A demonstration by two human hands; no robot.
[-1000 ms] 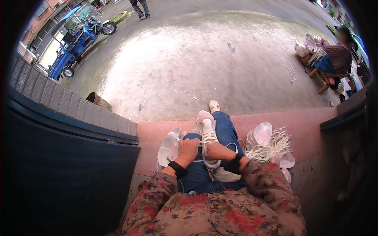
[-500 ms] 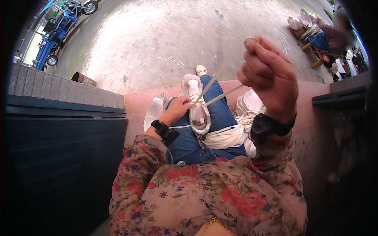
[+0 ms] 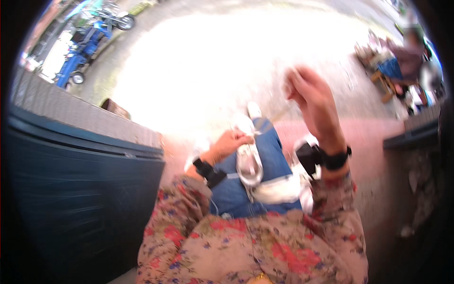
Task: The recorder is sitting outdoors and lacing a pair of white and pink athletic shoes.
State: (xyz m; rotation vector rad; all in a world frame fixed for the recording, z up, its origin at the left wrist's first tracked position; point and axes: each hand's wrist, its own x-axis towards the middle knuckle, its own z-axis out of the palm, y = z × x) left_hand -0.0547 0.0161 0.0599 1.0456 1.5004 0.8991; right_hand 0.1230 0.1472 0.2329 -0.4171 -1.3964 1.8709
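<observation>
A pale sneaker [image 3: 249, 165] lies lengthwise on my jeans-clad lap, its heel opening towards me. My left hand [image 3: 230, 144] is closed at the shoe's lacing area, thumb and fingers pinched on it. Raised beyond the shoe to the right, my right hand [image 3: 314, 97] is curled in a pinch and blurred by motion. A faint, smeared shoelace [image 3: 282, 112] runs up from the shoe towards that hand. Across my right thigh rests a bundle of whitish laces [image 3: 276, 189]. Both wrists wear black strapped devices.
Dark blue panels [image 3: 85, 189] flank me on the left, below a grey ledge. A rusty bucket [image 3: 115, 108] and a blue vehicle [image 3: 82, 52] stand further off. At the far right a person [image 3: 402, 61] sits near a wooden stool [image 3: 382, 84]. More pale shoes lie beside my legs.
The view has shifted, brightened and blurred. My right hand has turned and come lower relative to the picture, and the lace strands look fainter. My left hand has moved further over the shoe.
</observation>
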